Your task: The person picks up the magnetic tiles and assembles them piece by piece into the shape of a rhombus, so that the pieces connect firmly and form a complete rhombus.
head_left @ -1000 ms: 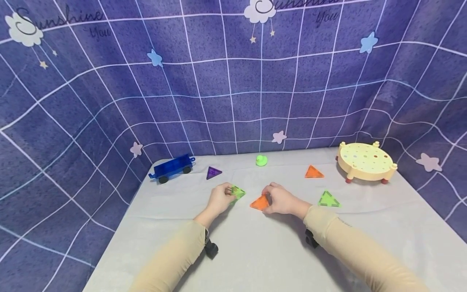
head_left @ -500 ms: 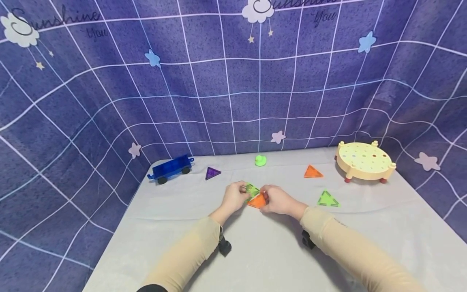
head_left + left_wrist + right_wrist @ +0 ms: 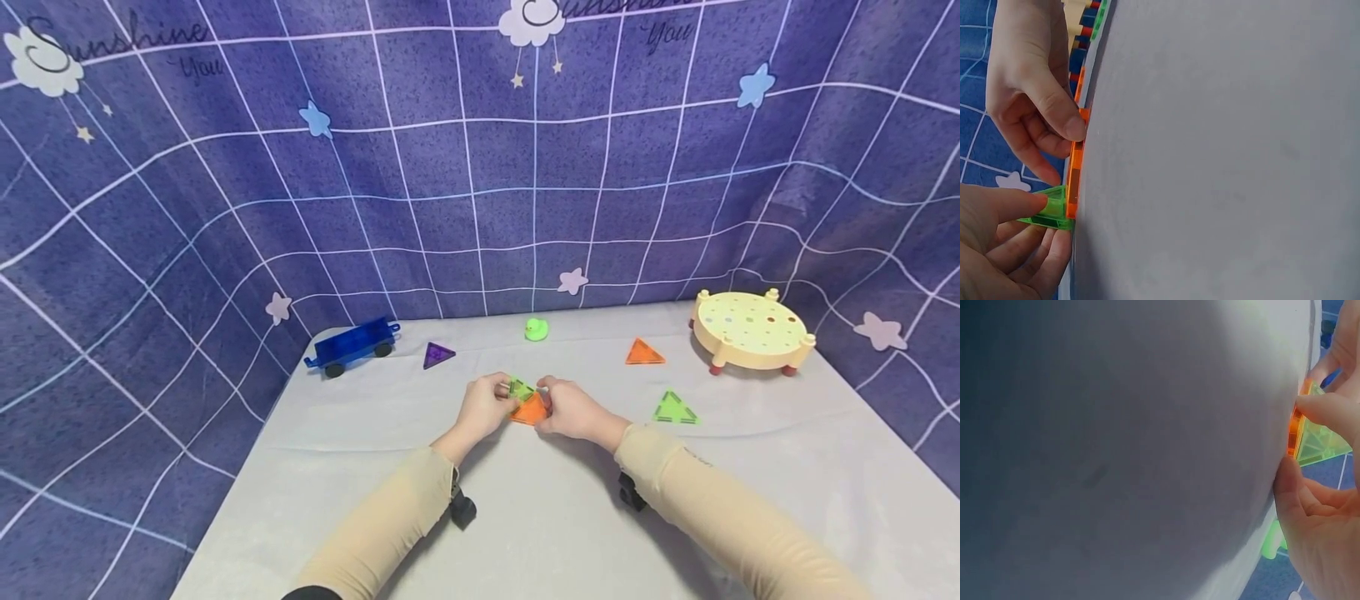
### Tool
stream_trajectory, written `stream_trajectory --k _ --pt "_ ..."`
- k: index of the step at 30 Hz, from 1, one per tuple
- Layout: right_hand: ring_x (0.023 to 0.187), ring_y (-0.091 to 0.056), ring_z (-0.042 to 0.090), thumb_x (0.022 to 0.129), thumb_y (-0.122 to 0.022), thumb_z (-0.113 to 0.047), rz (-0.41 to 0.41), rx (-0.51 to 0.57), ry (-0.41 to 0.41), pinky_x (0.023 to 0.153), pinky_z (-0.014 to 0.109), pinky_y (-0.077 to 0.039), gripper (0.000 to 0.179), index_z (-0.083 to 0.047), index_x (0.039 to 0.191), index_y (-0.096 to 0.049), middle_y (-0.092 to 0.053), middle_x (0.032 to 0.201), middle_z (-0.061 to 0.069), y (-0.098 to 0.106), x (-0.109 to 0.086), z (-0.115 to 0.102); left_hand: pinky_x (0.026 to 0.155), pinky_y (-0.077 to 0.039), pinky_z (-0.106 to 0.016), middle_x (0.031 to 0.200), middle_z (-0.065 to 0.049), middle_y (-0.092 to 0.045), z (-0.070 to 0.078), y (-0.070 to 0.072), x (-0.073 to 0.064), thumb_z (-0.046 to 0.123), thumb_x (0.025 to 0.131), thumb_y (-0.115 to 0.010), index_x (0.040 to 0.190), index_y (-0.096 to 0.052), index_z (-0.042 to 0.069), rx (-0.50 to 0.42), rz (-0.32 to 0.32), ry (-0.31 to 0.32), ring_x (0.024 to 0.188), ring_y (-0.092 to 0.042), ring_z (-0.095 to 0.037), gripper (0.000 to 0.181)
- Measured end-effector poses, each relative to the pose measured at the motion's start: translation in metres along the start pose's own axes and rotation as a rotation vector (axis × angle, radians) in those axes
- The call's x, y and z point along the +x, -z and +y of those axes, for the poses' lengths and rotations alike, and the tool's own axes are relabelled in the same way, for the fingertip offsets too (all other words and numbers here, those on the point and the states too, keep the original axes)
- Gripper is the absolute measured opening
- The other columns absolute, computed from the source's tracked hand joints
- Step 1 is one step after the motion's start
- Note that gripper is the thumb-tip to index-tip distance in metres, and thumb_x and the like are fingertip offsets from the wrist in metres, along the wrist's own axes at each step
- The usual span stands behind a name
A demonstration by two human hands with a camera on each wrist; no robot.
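Between thumb and fingers, my left hand (image 3: pixel 483 407) pinches a clear green triangular magnetic tile (image 3: pixel 519 388). My right hand (image 3: pixel 576 410) holds an orange triangular magnetic tile (image 3: pixel 529 411) by its right side, close over the table. The two tiles meet along an edge in front of me. In the left wrist view the green tile (image 3: pixel 1052 209) juts up at an angle from the flat orange tile (image 3: pixel 1075 172). The right wrist view also shows the green tile (image 3: pixel 1319 440) leaning up from the orange one (image 3: pixel 1295 430). Fingers cover part of both tiles.
On the grey-clothed table (image 3: pixel 555 517), a blue toy wagon (image 3: pixel 352 343) and a purple triangle tile (image 3: pixel 437 356) lie left. A green toy duck (image 3: pixel 536 330) sits at the back. Right are an orange tile (image 3: pixel 643 353), a green tile (image 3: pixel 674 408) and a yellow pegboard (image 3: pixel 750 329).
My left hand has moved right with the green tile, bringing it against the orange tile's edge. My right hand has shifted only slightly. Over the last half second both hands stay nearly still.
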State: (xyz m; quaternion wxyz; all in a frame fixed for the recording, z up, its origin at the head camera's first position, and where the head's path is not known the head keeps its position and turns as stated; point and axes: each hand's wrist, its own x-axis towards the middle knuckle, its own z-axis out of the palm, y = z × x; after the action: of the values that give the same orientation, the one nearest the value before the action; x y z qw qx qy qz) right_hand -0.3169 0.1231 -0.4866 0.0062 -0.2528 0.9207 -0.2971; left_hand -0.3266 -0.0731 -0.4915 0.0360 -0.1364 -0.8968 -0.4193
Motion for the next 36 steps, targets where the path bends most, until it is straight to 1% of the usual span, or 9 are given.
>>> stream_trajectory --k 4,8,13,18,23,27,31,34,36 --pt "0.073 -0.059 0.012 0.069 -0.086 -0.01 -0.041 0.024 0.025 0.071 0.031 -0.053 0.076 0.015 0.132 -0.051 -0.066 0.084 0.005 0.004 0.0 0.002 0.078 -0.058 -0.035 0.092 -0.01 -0.075 0.001 0.0 -0.001 0.003 0.084 -0.081 0.108 -0.073 0.003 0.011 -0.003 -0.007 0.087 -0.072 -0.022 0.024" --pt "0.075 -0.059 0.014 0.068 -0.091 -0.008 -0.113 0.041 0.095 0.073 0.031 -0.051 0.09 0.011 0.143 -0.045 -0.064 0.087 0.005 0.013 0.0 0.006 0.079 -0.059 -0.036 0.094 -0.011 -0.076 0.001 -0.001 -0.003 0.003 0.085 -0.08 0.108 -0.073 0.002 0.014 -0.012 -0.022 0.089 -0.073 -0.024 0.024" --pt "0.086 -0.06 0.024 0.064 -0.094 -0.006 -0.141 0.035 0.18 0.081 0.037 -0.052 0.103 0.005 0.151 -0.039 -0.061 0.105 0.015 0.025 0.0 0.01 0.079 -0.059 -0.035 0.095 -0.012 -0.076 0.001 -0.002 -0.003 0.004 0.085 -0.08 0.11 -0.073 0.0 0.014 -0.024 -0.029 0.091 -0.073 -0.025 0.026" --pt "0.094 -0.06 0.027 0.068 -0.093 -0.007 -0.148 0.009 0.193 0.086 0.04 -0.052 0.091 0.007 0.145 -0.046 -0.061 0.119 0.019 0.029 0.001 0.015 0.078 -0.059 -0.035 0.096 -0.013 -0.076 -0.001 -0.001 -0.003 0.004 0.084 -0.081 0.108 -0.073 -0.001 0.016 -0.031 -0.032 0.091 -0.073 -0.026 0.026" --pt "0.092 -0.059 0.025 0.071 -0.092 -0.01 -0.174 0.01 0.192 0.084 0.035 -0.05 0.077 0.008 0.137 -0.056 -0.061 0.111 0.014 0.03 0.003 0.018 0.078 -0.059 -0.033 0.098 -0.012 -0.076 -0.001 0.001 -0.004 0.005 0.084 -0.082 0.107 -0.074 0.0 0.005 -0.044 -0.022 0.092 -0.072 -0.025 0.025" --pt "0.094 -0.058 0.025 0.071 -0.092 -0.013 -0.188 0.013 0.184 0.085 0.035 -0.05 0.074 0.007 0.134 -0.058 -0.06 0.108 0.012 0.031 0.004 0.019 0.078 -0.058 -0.032 0.099 -0.011 -0.076 -0.003 0.002 -0.004 0.007 0.084 -0.082 0.108 -0.073 0.0 0.004 -0.063 -0.035 0.092 -0.073 -0.024 0.027" --pt "0.095 -0.059 0.026 0.071 -0.092 -0.014 -0.191 0.013 0.194 0.086 0.036 -0.05 0.074 0.007 0.134 -0.058 -0.06 0.107 0.013 0.029 0.004 0.02 0.08 -0.058 -0.03 0.102 -0.012 -0.075 -0.013 0.012 -0.001 0.003 0.081 -0.082 0.116 -0.07 -0.003 -0.063 -0.158 -0.047 0.093 -0.072 -0.024 0.037" --pt "0.095 -0.059 0.026 0.071 -0.093 -0.015 -0.188 0.016 0.19 0.088 0.038 -0.05 0.075 0.007 0.133 -0.058 -0.06 0.109 0.013 0.028 0.005 0.019 0.086 -0.056 -0.033 0.108 -0.017 -0.072 -0.023 0.031 0.004 -0.003 0.08 -0.079 0.123 -0.064 -0.007 -0.166 -0.235 -0.01 0.098 -0.07 -0.028 0.046" --pt "0.094 -0.058 0.024 0.071 -0.093 -0.016 -0.185 0.012 0.18 0.087 0.037 -0.05 0.075 0.006 0.133 -0.058 -0.06 0.111 0.013 0.026 0.006 0.019 0.085 -0.057 -0.036 0.111 -0.021 -0.071 -0.032 0.046 0.01 -0.006 0.079 -0.076 0.127 -0.061 -0.01 -0.222 -0.218 0.042 0.099 -0.069 -0.028 0.05"
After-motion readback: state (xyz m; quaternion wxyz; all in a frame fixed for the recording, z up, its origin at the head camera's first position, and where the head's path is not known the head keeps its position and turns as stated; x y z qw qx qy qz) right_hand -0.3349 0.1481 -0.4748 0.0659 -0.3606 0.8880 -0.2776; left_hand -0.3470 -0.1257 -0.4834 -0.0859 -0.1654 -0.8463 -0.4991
